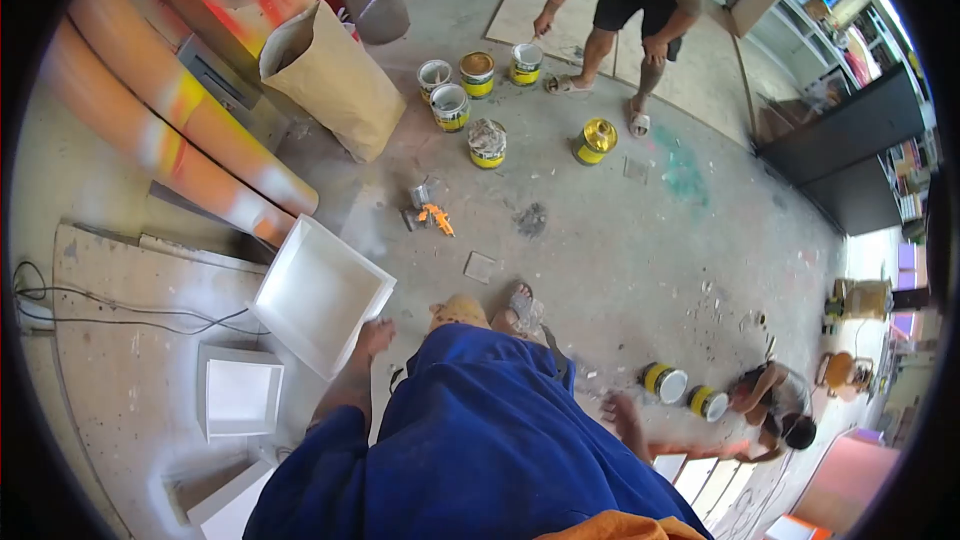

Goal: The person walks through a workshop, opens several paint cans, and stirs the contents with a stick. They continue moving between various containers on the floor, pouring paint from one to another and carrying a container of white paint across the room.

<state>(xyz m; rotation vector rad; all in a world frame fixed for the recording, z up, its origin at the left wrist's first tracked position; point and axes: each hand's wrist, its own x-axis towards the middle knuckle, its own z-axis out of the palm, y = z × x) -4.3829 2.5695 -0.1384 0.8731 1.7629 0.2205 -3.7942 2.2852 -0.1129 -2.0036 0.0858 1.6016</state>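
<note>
My left hand (376, 338) is at the right edge of a white open box (325, 295), with its fingers against the side wall; how firmly they close on it cannot be made out. The box tilts beside the orange-painted tubes. On the other side of my body, my right hand (625, 418) hangs near my blue shirt (480, 440) with its fingers apart and nothing in it. An orange spray gun (434, 218) lies on the floor ahead of me.
Several paint cans (487, 143) stand ahead, near a bending person (640, 0). Another person (780, 405) crouches at the right beside two cans (664, 382). A paper bag (335, 80) stands upper left. Smaller white boxes (243, 397) and a cable (130, 322) lie left.
</note>
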